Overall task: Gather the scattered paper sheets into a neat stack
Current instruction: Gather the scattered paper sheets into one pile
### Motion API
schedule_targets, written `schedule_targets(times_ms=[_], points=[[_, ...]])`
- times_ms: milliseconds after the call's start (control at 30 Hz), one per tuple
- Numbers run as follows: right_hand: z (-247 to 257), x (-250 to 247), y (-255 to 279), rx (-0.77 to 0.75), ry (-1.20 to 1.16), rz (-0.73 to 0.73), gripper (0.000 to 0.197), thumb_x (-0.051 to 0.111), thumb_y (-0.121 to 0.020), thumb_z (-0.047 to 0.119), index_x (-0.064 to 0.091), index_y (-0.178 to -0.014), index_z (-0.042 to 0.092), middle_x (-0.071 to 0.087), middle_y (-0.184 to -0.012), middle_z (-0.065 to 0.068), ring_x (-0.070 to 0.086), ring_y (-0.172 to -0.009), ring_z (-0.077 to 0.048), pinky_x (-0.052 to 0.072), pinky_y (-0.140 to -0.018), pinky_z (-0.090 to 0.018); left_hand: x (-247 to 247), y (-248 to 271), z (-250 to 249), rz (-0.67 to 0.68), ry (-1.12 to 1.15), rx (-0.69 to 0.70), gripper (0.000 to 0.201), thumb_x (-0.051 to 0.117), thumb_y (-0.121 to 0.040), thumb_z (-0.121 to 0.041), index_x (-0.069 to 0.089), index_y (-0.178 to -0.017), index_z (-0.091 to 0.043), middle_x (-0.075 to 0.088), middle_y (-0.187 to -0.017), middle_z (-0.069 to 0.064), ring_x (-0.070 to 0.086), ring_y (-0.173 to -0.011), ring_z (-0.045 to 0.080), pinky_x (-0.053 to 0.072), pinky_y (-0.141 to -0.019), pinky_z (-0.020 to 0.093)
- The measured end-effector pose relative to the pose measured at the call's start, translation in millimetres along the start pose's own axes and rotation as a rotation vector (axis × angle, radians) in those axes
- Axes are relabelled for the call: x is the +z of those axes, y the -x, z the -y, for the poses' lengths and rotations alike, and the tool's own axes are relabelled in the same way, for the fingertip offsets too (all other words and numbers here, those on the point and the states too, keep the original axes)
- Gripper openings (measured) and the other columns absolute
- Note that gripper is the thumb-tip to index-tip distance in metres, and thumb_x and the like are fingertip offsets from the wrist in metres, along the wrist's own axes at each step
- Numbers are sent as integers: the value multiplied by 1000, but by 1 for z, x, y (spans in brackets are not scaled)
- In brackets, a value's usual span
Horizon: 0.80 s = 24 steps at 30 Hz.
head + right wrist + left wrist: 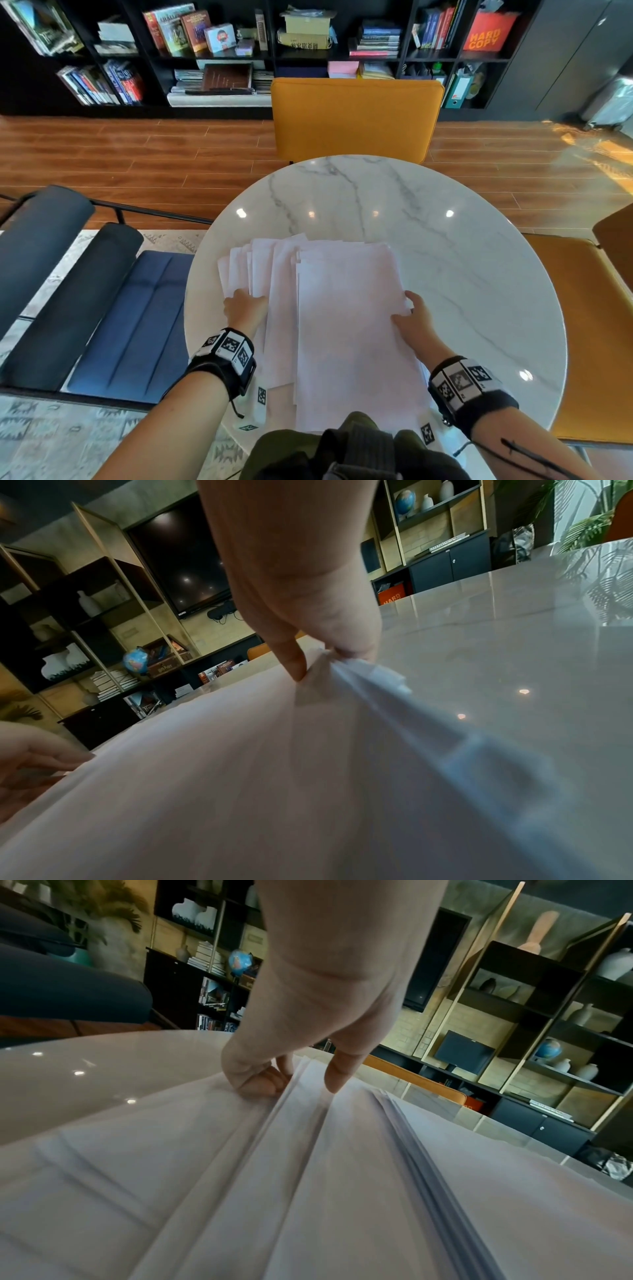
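Several white paper sheets (342, 308) lie fanned in a loose overlapping pile on the near half of a round marble table (445, 240). My left hand (245, 305) is at the pile's left side; in the left wrist view its fingers (263, 1080) curl under the left sheets (240, 1150) and the thumb presses on top. My right hand (411, 318) is at the pile's right edge. In the right wrist view its thumb and fingers (301, 666) pinch the edges of the sheets (240, 777), lifting them slightly off the table.
An orange chair (356, 120) stands at the far side of the table and another (589, 335) at the right. A dark blue sofa (102, 308) is at the left. Bookshelves (239, 44) line the back wall. The table's far half (376, 198) holds no objects.
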State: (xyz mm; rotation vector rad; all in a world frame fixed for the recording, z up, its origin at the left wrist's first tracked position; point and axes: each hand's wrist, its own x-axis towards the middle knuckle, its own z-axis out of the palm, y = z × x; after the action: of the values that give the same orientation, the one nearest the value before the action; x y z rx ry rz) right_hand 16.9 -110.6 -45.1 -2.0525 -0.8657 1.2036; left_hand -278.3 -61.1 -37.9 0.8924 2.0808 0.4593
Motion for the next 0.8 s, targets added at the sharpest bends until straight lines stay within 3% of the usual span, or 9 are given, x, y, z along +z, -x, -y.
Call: schedule_targets(times_ms=[100, 200, 333, 533, 667, 800], points=[[0, 2, 0, -22, 31, -20, 61, 52, -83, -1, 39, -141, 17, 53, -72, -1, 56, -76, -30, 52, -79, -42, -3, 6, -4, -33, -72, -35, 55, 53, -79, -13, 44, -132, -1, 40, -134, 22, 45, -119, 41, 44, -98, 45], [0, 3, 0, -25, 56, -20, 62, 52, -83, -1, 38, -142, 16, 52, -71, -1, 56, -74, -29, 52, -78, -40, -1, 4, -3, -11, -9, -46, 54, 52, -82, -9, 38, -134, 1, 37, -137, 22, 47, -119, 41, 44, -95, 43], [1, 4, -2, -11, 55, -34, 61, 53, -84, 1, 39, -141, 15, 50, -70, 1, 55, -74, -28, 51, -78, -40, -1, 0, -3, -17, 18, -65, 54, 54, -74, -11, 45, -126, 4, 45, -131, 24, 53, -110, 41, 49, -94, 47], [-2, 6, -2, 0, 59, -51, 59, 54, -85, 3, 39, -140, 16, 49, -72, 2, 55, -74, -28, 52, -78, -41, -2, 4, -3, -69, 50, -96, 59, 56, -81, -10, 37, -136, -2, 38, -138, 22, 47, -119, 41, 45, -96, 45], [-3, 6, -3, -2, 75, -48, 58, 54, -85, 6, 39, -140, 17, 52, -75, 3, 59, -78, -30, 53, -80, -44, -4, -4, -2, -67, 92, -51, 53, 53, -76, -10, 48, -128, 2, 49, -132, 23, 55, -109, 41, 49, -88, 43], [-3, 6, -3, -6, 73, -43, 57, 53, -86, 6, 38, -140, 18, 50, -76, 4, 58, -79, -29, 52, -79, -41, -4, -10, 2, -79, 116, 12, 49, 54, -79, -6, 53, -128, -1, 52, -132, 24, 56, -113, 41, 48, -92, 41]])
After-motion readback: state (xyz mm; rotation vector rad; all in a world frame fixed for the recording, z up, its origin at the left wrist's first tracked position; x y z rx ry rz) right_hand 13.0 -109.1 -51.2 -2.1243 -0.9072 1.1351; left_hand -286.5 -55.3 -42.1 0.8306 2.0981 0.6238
